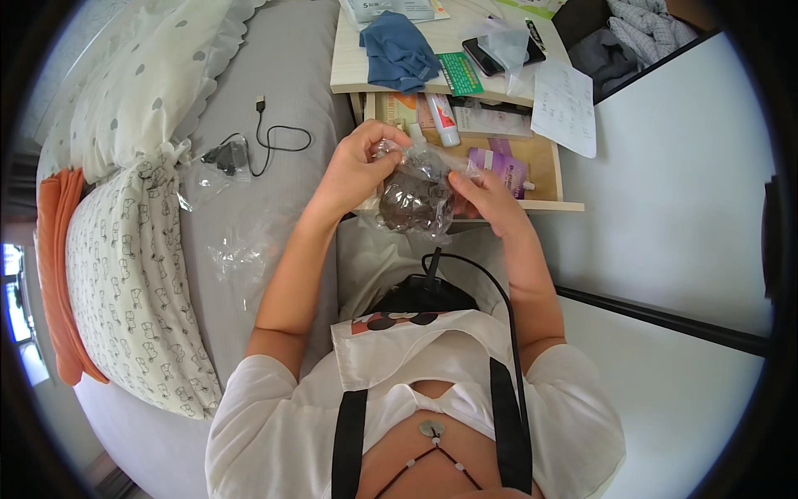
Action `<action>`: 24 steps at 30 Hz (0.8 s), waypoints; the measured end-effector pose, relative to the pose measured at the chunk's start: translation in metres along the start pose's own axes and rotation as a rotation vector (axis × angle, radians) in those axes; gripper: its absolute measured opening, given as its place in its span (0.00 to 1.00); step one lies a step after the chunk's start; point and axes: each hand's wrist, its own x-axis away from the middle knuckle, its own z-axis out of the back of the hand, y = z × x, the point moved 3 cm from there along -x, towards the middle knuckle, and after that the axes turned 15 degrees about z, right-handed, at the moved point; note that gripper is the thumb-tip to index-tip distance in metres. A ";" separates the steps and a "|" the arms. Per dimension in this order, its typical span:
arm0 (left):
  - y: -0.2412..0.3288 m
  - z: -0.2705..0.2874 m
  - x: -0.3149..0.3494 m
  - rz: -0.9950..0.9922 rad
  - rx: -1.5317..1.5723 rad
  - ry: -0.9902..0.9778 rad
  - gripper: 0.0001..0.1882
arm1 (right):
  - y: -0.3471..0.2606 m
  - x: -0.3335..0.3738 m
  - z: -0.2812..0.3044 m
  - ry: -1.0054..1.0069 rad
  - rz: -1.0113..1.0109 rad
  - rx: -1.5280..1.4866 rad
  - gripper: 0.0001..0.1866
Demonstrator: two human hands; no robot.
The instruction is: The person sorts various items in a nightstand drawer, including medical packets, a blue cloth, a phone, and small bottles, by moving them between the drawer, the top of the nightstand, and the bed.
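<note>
Far left: an orange cloth [51, 266] lies along the edge of the bed [283, 91], next to a patterned pillow [125, 274]. A second, spotted pillow [141, 83] lies above it.

On the grey bed cover: a black cable with a small black plug [249, 150], and two pieces of crumpled clear wrapping [237, 254] lying apart from each other.

Centre: the left hand [353, 170] is closed around the left side and top of a clear plastic bag [416, 187] holding something dark and rounded; what it is cannot be told. The right hand [490, 195] pinches the right edge of the same bag, thumb and fingers together on the plastic. The bag is held up between both hands, in front of the open drawer [532, 162] and clear of any surface.

Behind the hands: the drawer holds a white tube with a red band [442, 119] and a purple packet [503, 166]. On the worktop [349, 66] above it lie a blue cloth [399, 50], a green card [461, 73] and a dark phone [499, 54] partly under clear wrapping.

Right: a white sheet of paper [565, 104] hangs over the worktop edge.
</note>
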 end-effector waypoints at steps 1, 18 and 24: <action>-0.004 0.001 -0.002 -0.016 0.036 0.025 0.09 | 0.002 -0.006 0.005 -0.075 0.021 0.097 0.15; -0.023 0.050 -0.017 -0.138 0.605 0.449 0.05 | 0.068 -0.147 0.034 0.316 -0.206 -0.518 0.07; -0.026 0.059 -0.019 -0.163 0.649 0.505 0.04 | 0.065 -0.150 0.011 0.187 -0.335 -0.327 0.16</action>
